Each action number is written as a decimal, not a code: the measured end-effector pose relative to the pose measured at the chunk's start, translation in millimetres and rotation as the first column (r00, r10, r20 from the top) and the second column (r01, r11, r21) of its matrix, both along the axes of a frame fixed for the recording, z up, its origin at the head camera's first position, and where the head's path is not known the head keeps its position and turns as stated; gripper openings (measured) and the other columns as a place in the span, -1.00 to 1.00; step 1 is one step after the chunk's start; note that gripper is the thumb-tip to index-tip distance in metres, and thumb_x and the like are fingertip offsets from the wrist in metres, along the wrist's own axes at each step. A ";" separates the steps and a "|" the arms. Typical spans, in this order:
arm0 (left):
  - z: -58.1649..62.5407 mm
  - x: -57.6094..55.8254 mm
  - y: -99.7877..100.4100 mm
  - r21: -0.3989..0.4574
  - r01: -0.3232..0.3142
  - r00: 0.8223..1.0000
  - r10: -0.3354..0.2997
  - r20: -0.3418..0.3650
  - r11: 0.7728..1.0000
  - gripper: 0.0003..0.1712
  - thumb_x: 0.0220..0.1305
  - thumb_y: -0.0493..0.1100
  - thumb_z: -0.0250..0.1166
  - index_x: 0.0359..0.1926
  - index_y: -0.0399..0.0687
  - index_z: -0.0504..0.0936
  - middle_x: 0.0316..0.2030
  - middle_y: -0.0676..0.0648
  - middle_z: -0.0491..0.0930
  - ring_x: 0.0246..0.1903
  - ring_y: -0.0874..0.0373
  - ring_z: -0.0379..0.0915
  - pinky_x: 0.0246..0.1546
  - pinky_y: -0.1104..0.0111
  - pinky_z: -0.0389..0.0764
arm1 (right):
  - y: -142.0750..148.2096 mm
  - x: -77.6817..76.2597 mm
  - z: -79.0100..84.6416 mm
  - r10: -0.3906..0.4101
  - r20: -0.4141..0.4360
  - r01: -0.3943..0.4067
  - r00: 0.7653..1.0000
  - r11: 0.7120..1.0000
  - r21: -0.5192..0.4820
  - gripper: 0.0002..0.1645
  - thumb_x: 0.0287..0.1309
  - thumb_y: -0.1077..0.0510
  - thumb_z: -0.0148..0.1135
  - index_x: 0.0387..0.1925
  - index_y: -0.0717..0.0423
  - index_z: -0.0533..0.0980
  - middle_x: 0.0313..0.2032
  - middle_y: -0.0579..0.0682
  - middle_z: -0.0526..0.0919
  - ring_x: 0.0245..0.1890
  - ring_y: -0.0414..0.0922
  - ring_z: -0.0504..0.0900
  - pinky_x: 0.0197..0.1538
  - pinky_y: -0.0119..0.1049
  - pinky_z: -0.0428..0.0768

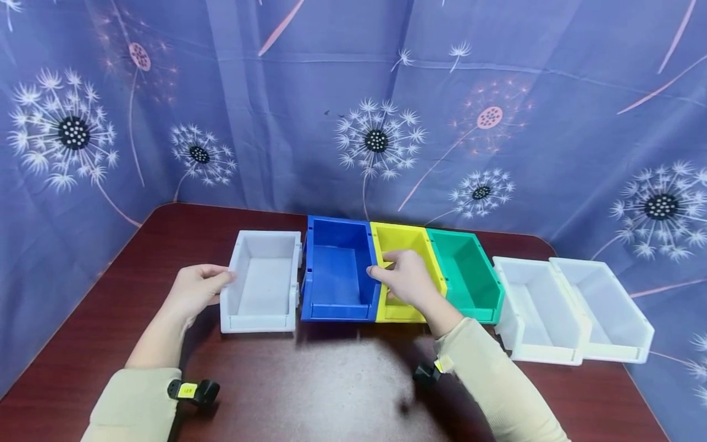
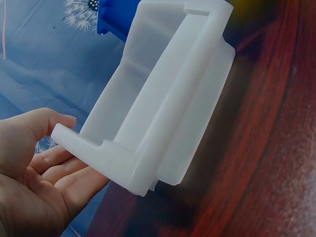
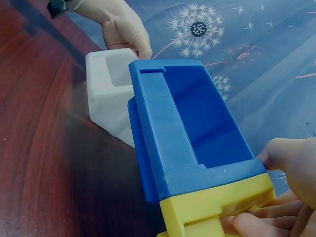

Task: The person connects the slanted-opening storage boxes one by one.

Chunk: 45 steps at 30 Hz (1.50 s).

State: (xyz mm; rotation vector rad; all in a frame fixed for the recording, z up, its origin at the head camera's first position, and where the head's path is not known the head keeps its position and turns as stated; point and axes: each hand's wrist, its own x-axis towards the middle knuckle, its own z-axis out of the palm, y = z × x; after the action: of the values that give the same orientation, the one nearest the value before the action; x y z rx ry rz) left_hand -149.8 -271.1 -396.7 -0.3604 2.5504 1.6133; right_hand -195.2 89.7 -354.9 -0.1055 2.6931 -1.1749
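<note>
Across the table [image 1: 342, 387], before the curtain [image 1: 309, 123], a row runs left to right. The leftmost bin [image 1: 262, 288] has the left hand [image 1: 193, 291] at its left side. Just right, across a narrow gap, comes the second bin [image 1: 334, 276], then the third bin [image 1: 405, 240] directly beside it, the right hand [image 1: 405, 279] where those two meet. The fourth bin [image 1: 466, 279] adjoins the third; right of it, nearer the front, sit the fifth bin [image 1: 538, 316] and, at the far end, the sixth bin [image 1: 604, 310]

Leaves passage across the near table [image 1: 342, 380], narrows to a slit between leftmost white bin [image 1: 258, 323] and blue bin [image 1: 339, 312], meets right hand [image 1: 407, 279] above yellow bin [image 1: 400, 314], stops behind at curtain [image 1: 293, 123].
</note>
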 end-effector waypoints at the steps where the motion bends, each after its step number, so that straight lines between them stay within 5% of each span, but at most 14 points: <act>1: 0.8 0.0 0.5 -0.002 0.001 1.000 -0.001 0.003 1.000 -0.41 0.30 -0.01 0.18 0.15 -0.42 0.45 0.09 -0.38 0.49 -0.16 0.24 0.53 -0.08 0.24 0.63 | 0.4 0.3 0.8 -0.005 0.000 0.005 1.000 1.000 0.002 -0.28 0.08 -0.07 0.28 0.20 0.27 0.41 -0.18 0.18 0.70 -0.68 -0.13 0.63 -0.49 -0.30 0.64; 25: 2.8 -5.2 7.2 0.016 0.021 1.000 -0.021 0.022 1.000 -0.43 0.28 -0.03 0.20 0.15 -0.38 0.46 0.10 -0.35 0.49 -0.14 0.20 0.54 -0.05 0.21 0.62 | 1.7 -9.2 1.8 0.006 0.014 -0.007 1.000 0.999 0.044 -0.24 0.09 -0.10 0.28 0.23 0.25 0.38 -0.07 0.22 0.65 -0.52 -0.11 0.68 -0.42 -0.30 0.67; 31: 4.0 -6.9 5.8 -0.010 0.028 0.999 -0.028 0.025 1.000 -0.42 0.28 0.01 0.21 0.14 -0.37 0.46 0.10 -0.35 0.49 -0.11 0.15 0.55 -0.07 0.21 0.63 | 0.1 -10.6 5.5 0.094 -0.187 -0.066 0.978 0.986 0.151 -0.05 0.00 -0.38 0.24 0.27 0.15 0.36 0.16 0.11 0.54 0.03 0.02 0.61 0.01 -0.13 0.62; 35: 4.0 -8.6 3.7 -0.029 0.034 0.999 -0.034 0.021 0.999 -0.41 0.27 0.02 0.21 0.14 -0.36 0.47 0.10 -0.35 0.49 -0.11 0.14 0.55 -0.08 0.22 0.64 | -15.9 -15.0 14.9 0.264 -0.267 -0.198 0.927 0.948 0.248 0.13 -0.11 -0.53 0.18 0.37 0.03 0.24 0.38 0.01 0.26 0.37 0.04 0.24 0.34 0.04 0.29; 40: 2.2 -10.8 2.8 -0.018 0.029 0.999 -0.028 0.020 0.999 -0.41 0.27 0.01 0.21 0.14 -0.38 0.46 0.10 -0.35 0.48 -0.14 0.16 0.54 -0.06 0.19 0.63 | -45.7 -28.9 21.2 0.493 -0.224 -0.404 0.841 0.846 0.347 0.19 -0.11 -0.56 0.14 0.44 -0.06 0.08 0.49 -0.07 -0.04 0.48 -0.02 -0.04 0.45 0.06 0.01; 45: 0.0 -13.1 5.5 0.010 0.024 1.000 -0.025 0.020 1.000 -0.43 0.28 -0.02 0.21 0.13 -0.40 0.46 0.08 -0.35 0.49 -0.20 0.24 0.54 -0.05 0.19 0.63 | -68.7 -39.1 25.1 0.562 -0.084 -0.489 0.823 0.776 0.399 0.33 -0.21 -0.56 0.22 0.48 -0.11 -0.09 0.51 -0.09 -0.19 0.50 -0.05 -0.24 0.47 0.08 -0.22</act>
State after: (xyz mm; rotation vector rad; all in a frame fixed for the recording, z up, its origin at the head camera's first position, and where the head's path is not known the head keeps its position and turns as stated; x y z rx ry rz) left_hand -162.8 -265.7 -396.8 -0.3412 2.5216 1.6049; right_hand -234.3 21.0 -329.8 -0.9062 2.7059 -0.5079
